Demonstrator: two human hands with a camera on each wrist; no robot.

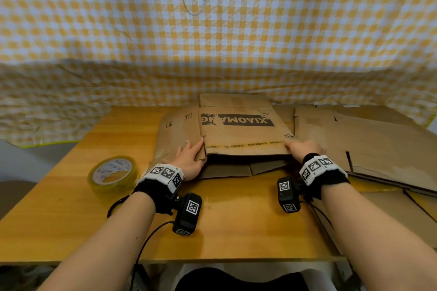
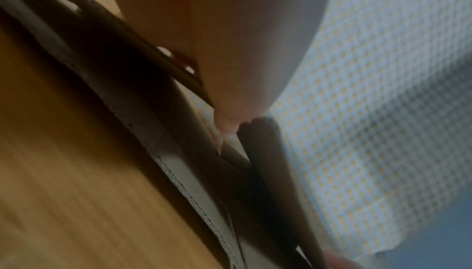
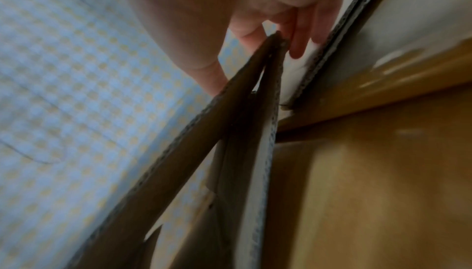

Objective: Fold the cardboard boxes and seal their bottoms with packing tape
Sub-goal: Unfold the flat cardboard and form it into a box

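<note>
A flattened brown cardboard box (image 1: 241, 134) printed XIAOMANG lies on the wooden table (image 1: 236, 220), its near edge raised so a dark gap shows beneath. My left hand (image 1: 190, 152) lies with straight fingers against the box's left crease; its thumb is hidden. In the left wrist view a fingertip (image 2: 230, 120) touches a cardboard corner (image 2: 265, 152). My right hand (image 1: 299, 147) holds the box's near right corner. The right wrist view shows this hand (image 3: 255, 10) with the thumb on one side of the cardboard edge (image 3: 230, 111) and the fingers on the other. A roll of clear packing tape (image 1: 113, 173) lies flat to the left.
More flattened cardboard (image 1: 378, 139) is stacked at the right and overhangs the table's right side. A yellow-and-white checked cloth (image 1: 212, 30) hangs behind the table and drapes around it. Bare tabletop lies between my forearms up to the front edge.
</note>
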